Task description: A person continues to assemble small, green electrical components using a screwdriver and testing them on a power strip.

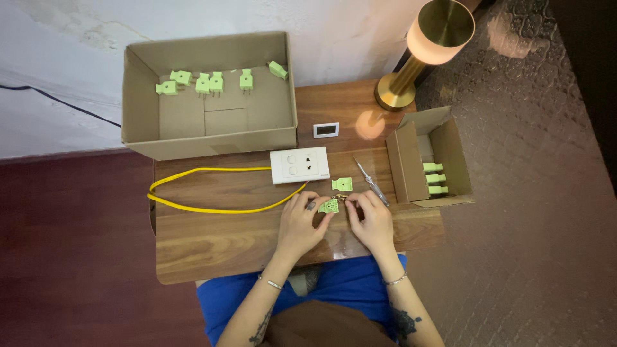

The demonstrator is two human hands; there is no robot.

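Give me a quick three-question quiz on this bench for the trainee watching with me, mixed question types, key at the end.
1. True or false: the large cardboard box at the back of the wooden table holds several light green plugs.
2. What lies on the table just right of the green cover piece? A) a screwdriver B) a roll of tape C) a pair of scissors
3. Fill in: the left hand and right hand together hold an open green plug half, in front of the white ____ fed by the yellow cable.

Key: 1 true; 2 A, the screwdriver; 3 socket plate.
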